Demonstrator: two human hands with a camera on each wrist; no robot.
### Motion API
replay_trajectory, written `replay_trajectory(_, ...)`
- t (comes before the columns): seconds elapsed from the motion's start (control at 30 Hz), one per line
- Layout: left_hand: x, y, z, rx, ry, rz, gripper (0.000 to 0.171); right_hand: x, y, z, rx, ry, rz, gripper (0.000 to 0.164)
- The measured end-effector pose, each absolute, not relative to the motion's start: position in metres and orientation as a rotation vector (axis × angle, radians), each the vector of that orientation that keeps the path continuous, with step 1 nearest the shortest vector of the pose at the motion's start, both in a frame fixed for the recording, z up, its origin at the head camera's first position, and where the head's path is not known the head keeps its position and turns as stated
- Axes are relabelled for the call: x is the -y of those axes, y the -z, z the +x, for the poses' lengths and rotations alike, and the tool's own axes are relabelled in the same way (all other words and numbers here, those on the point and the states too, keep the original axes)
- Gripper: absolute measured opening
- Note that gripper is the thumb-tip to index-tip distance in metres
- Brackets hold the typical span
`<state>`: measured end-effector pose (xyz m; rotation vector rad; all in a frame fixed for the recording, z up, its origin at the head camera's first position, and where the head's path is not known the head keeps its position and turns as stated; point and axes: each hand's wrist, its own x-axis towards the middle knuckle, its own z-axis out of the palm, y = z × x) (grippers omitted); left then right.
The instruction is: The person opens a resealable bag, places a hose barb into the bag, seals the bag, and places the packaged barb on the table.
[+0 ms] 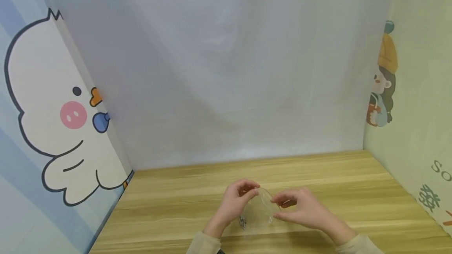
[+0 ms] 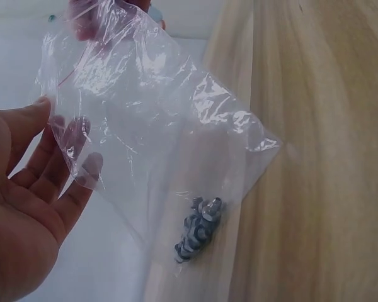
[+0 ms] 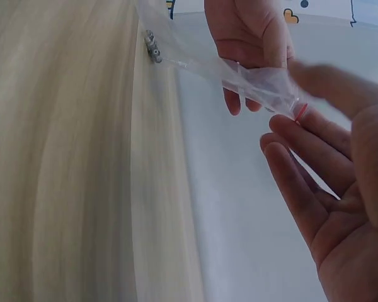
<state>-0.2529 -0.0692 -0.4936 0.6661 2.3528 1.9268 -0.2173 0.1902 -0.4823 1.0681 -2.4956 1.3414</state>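
Observation:
A clear plastic zip bag (image 1: 258, 211) with a red line along its mouth hangs between my two hands, low over the table. Small grey metallic pieces (image 2: 200, 229) lie bunched in its lower corner; their exact kind is too small to tell. My left hand (image 1: 234, 201) pinches the top edge near one end, thumb in front and fingers seen through the film in the left wrist view. At the other end, my right hand (image 1: 304, 211) holds the mouth by the red seal (image 3: 300, 112). Its thumb is blurred in the right wrist view.
Under the hands is a wood-grain table (image 1: 169, 203). A pale grey cloth (image 1: 229, 69) stands behind it. A panel with a cartoon bird (image 1: 42, 89) is on the left, and a pale green panel (image 1: 420, 101) is on the right.

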Motion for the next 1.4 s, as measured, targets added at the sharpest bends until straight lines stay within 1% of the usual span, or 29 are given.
replay_trajectory(0.13,0.070,0.492,-0.253,-2.336,-1.974,0.628,0.013,-0.189,0.480,-0.217,2.529,-1.454,0.948,0.017)
replay_trajectory(0.2,0.071,0.490,-0.253,-2.314,-2.001,0.613,0.014,-0.190,0.478,-0.217,2.526,-1.514,0.868,0.016)
replay_trajectory(0.53,0.074,0.480,-0.251,-2.195,-2.141,0.637,0.024,-0.192,0.469,-0.214,2.324,-1.584,0.599,0.022)
replay_trajectory(0.67,0.073,0.477,-0.250,-2.151,-2.164,0.651,0.028,-0.193,0.466,-0.215,2.254,-1.556,0.578,0.022)
replay_trajectory(0.83,0.072,0.476,-0.249,-2.141,-2.178,0.647,0.022,-0.194,0.464,-0.215,2.239,-1.540,0.575,0.023)
replay_trajectory(1.1,0.071,0.473,-0.247,-2.107,-2.228,0.622,0.022,-0.195,0.463,-0.212,2.406,-1.567,0.454,0.016)
replay_trajectory(1.3,0.069,0.471,-0.245,-2.155,-2.211,0.620,0.016,-0.194,0.465,-0.212,2.378,-1.471,0.497,0.005)
replay_trajectory(1.4,0.069,0.472,-0.245,-2.160,-2.183,0.629,0.015,-0.193,0.465,-0.212,2.339,-1.455,0.526,0.004)
